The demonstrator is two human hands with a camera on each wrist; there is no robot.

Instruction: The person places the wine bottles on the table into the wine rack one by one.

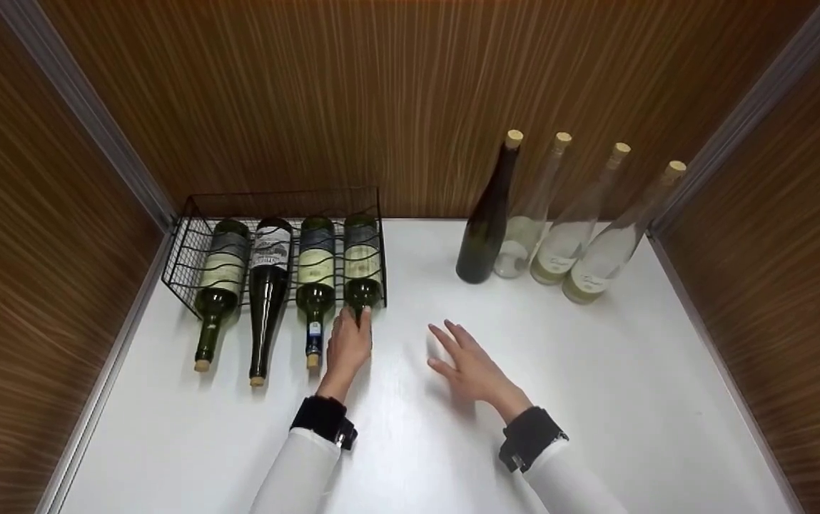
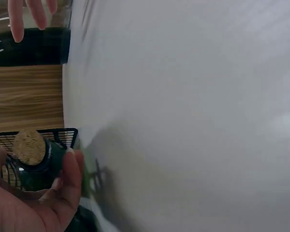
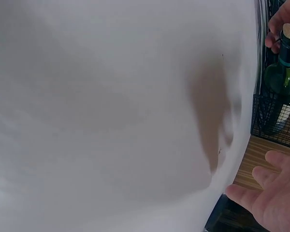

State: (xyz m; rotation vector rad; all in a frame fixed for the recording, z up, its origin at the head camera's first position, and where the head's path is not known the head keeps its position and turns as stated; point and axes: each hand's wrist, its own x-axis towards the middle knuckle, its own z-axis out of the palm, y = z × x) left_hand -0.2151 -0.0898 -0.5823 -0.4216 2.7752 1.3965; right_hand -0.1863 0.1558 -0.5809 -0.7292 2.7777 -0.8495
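Note:
My left hand (image 1: 350, 344) is at the neck of the rightmost green wine bottle (image 1: 362, 264), which lies in a black wire rack (image 1: 384, 285). In the left wrist view its fingers (image 2: 73, 181) curl about the neck, just below the cork (image 2: 30, 147). The right wrist view shows the same bottle (image 3: 281, 79) with its neck pointing out of the rack. My right hand (image 1: 477, 370) hovers over the white table, fingers spread, holding nothing. Left of the held bottle lie three more: a green bottle (image 1: 315, 275), a dark bottle with a white label (image 1: 269, 285) and another green bottle (image 1: 220, 278).
At the back right stand a dark corked bottle (image 1: 487, 228) and three clear corked bottles, the nearest clear bottle (image 1: 599, 264) furthest right. Wood-grain panels (image 1: 424, 107) enclose the white table (image 1: 410, 442) at the back and on both sides.

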